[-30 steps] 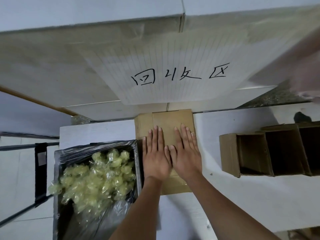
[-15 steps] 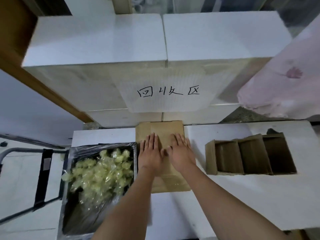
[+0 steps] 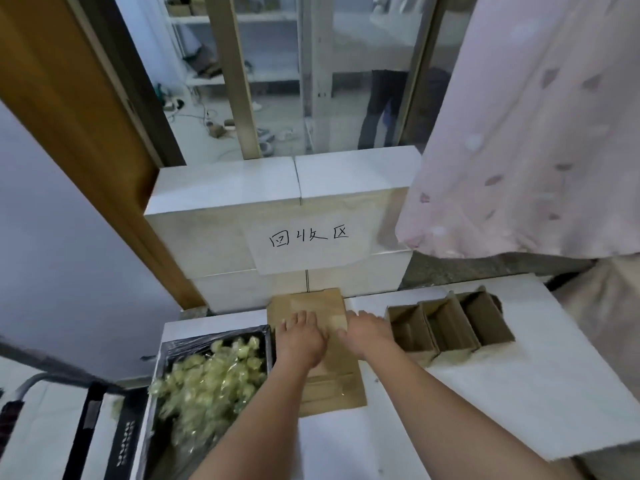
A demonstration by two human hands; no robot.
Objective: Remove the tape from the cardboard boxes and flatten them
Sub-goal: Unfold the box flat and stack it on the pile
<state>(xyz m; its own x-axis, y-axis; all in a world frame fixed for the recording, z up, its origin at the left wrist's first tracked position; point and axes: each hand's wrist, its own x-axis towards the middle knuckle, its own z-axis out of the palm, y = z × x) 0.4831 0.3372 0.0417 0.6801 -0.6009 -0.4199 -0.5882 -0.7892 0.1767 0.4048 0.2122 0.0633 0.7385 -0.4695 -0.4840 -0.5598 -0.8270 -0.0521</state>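
Flattened box (image 3: 317,351): I see it lying flat on the white table (image 3: 485,393) — between the bin of wadded tape (image 3: 211,379) and three open boxes (image 3: 450,323).
Left hand (image 3: 299,337): fingers straight, pressing it.
Right hand (image 3: 365,332): palm down — fingers relaxed.

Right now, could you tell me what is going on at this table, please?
A person is pressing a flattened brown cardboard box onto the white table with the left hand and right hand, both palms down. To the right, three open brown cardboard boxes wait unflattened. A black bin of crumpled yellowish tape sits to the left.
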